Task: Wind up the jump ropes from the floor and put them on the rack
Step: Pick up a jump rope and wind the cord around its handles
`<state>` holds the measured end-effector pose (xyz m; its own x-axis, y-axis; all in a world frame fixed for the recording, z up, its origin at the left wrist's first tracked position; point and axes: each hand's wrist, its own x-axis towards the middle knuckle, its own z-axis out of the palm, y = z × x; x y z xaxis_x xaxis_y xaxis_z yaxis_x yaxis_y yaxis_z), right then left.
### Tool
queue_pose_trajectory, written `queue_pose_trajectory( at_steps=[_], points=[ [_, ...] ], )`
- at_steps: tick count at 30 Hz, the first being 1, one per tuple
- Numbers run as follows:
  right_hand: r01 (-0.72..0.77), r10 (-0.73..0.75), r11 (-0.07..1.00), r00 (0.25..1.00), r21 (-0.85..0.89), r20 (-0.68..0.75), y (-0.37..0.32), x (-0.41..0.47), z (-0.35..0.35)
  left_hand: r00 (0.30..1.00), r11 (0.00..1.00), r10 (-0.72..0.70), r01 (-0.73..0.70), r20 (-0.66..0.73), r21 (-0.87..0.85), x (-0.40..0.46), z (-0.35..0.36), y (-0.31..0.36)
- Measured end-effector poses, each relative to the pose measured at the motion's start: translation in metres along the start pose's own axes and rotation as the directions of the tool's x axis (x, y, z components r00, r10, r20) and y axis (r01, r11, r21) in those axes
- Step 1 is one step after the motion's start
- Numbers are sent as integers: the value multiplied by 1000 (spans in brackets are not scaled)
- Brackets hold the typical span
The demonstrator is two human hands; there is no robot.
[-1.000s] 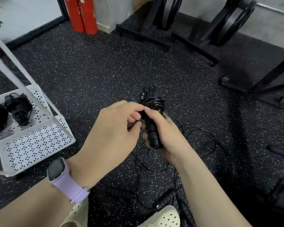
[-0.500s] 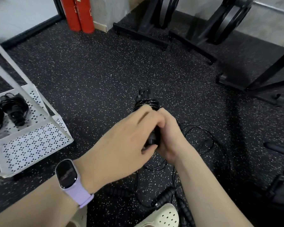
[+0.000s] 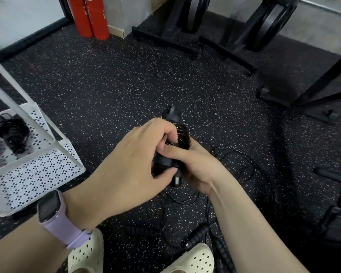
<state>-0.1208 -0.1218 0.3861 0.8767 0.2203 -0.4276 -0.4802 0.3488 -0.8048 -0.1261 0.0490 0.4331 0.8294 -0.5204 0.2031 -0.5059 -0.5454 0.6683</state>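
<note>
A black jump rope (image 3: 180, 134) with its cord coiled around the paired handles is held in mid-air over the speckled floor. My right hand (image 3: 197, 166) grips the handles from the right side. My left hand (image 3: 130, 166) closes over them from the left, fingers on the coil and thumb near the lower handle end. Loose black cord (image 3: 234, 160) trails on the floor behind my hands. More black handles (image 3: 197, 235) lie on the floor by my feet. The white perforated rack (image 3: 37, 174) stands at the left, with a wound rope (image 3: 14, 133) on its upper shelf.
Two red cylinders (image 3: 91, 16) stand against the far wall. Black weight-plate stands (image 3: 224, 42) line the back, and black equipment frames (image 3: 313, 91) fill the right side. My cream perforated shoes (image 3: 87, 253) are at the bottom edge.
My left hand moved from pinching the cord at the coil to wrapping over the handles. The rope bundle stayed in my right hand and tilted slightly.
</note>
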Motion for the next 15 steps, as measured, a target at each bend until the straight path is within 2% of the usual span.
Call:
queue_pose_trajectory(
  at_steps=[4, 7, 12, 14, 15],
  points=[
    [-3, -4, 994, 998, 109, 58, 1, -1, 4, 1000, 998, 7, -9, -27, -67, -1, -1, 2],
    [20, -40, 982, 994, 187, 105, 3, 2, 6, 995, 986, -22, 5, -98, -164, -3, -3, 7],
    [-7, -33, 927, 994, 376, 100, 2, 4, 1, 916, 901, -282, 149, -287, -408, 8, -13, -1],
    [5, -68, 913, 988, 407, 141, -1, 1, 0, 876, 875, -399, 275, -270, -399, 12, -16, -7],
    [11, -92, 906, 981, 423, 171, -1, 1, -2, 869, 877, -433, 344, -241, -335, 13, -17, -11]
  ],
)
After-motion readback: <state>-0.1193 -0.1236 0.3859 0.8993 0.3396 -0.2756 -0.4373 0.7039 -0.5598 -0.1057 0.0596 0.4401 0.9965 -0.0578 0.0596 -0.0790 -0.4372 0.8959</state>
